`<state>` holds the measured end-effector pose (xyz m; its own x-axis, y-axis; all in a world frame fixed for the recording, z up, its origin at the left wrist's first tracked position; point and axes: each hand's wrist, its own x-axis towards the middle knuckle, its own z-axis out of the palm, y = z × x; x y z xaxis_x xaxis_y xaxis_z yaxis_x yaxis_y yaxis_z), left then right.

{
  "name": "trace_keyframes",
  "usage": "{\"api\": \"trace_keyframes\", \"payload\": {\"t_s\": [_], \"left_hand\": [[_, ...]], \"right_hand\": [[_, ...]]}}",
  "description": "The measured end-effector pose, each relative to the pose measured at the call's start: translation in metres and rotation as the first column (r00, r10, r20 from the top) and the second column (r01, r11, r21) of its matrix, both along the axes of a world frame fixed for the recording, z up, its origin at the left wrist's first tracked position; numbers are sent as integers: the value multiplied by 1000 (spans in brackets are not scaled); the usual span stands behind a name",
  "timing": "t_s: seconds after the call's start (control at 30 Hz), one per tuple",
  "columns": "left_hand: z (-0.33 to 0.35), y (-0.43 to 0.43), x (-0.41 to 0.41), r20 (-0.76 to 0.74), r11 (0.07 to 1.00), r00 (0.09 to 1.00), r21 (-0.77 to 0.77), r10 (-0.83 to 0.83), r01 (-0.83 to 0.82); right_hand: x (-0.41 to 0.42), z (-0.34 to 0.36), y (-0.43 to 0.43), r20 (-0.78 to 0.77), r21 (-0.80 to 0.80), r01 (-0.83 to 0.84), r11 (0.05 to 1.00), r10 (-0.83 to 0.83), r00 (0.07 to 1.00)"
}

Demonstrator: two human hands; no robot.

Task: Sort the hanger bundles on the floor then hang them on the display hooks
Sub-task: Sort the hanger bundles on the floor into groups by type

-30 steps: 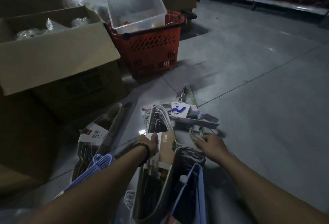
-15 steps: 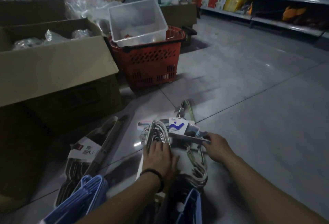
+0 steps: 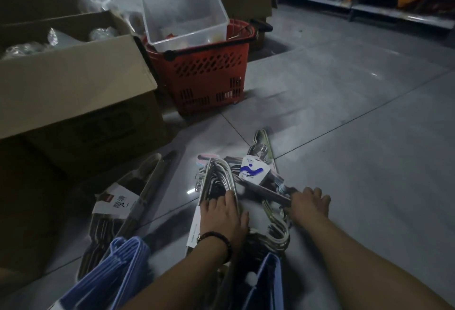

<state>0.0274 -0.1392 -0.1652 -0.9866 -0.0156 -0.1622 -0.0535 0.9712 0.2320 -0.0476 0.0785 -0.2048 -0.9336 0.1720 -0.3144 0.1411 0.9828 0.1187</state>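
Note:
Several hanger bundles lie on the grey tiled floor in front of me. My left hand (image 3: 225, 215) presses flat on a bundle of silver hangers (image 3: 218, 176) with a white label. My right hand (image 3: 306, 202) grips the end of a grey hanger bundle (image 3: 267, 188) that carries a white tag with a blue wave mark (image 3: 253, 170). A dark bundle with a white paper sleeve (image 3: 118, 205) lies to the left. Blue hangers (image 3: 118, 268) sit at the bottom left, and another blue bundle (image 3: 269, 282) lies between my forearms. No display hooks are in view.
A large open cardboard box (image 3: 73, 83) stands at the left. A red shopping basket (image 3: 204, 76) holds a clear plastic bin (image 3: 184, 12). More boxes and plastic bags pile up behind. Store shelves (image 3: 369, 7) run along the far right.
My left hand moved forward off the brown card sleeve onto the silver hangers. My right hand slid forward and closed on the end of the tagged grey bundle. The view tilted up slightly.

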Motion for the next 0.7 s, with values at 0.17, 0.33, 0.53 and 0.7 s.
{"api": "trace_keyframes", "payload": {"t_s": [0.17, 0.33, 0.53, 0.7], "left_hand": [[1, 1, 1, -7, 1000, 1000, 15, -2, 2], [-4, 5, 3, -67, 994, 995, 81, 73, -67], [2, 12, -16, 84, 962, 980, 192, 182, -195], [12, 20, -34, 191, 881, 919, 273, 343, -386]], "right_hand": [[-1, 20, 15, -281, 10, -50, 999, 51, 958], [5, 55, 22, -605, 73, -213, 974, 213, 767], [14, 96, 25, -715, 238, -66, 969, 220, 663], [21, 124, 32, -803, 257, 42, 965, 190, 566]]}}
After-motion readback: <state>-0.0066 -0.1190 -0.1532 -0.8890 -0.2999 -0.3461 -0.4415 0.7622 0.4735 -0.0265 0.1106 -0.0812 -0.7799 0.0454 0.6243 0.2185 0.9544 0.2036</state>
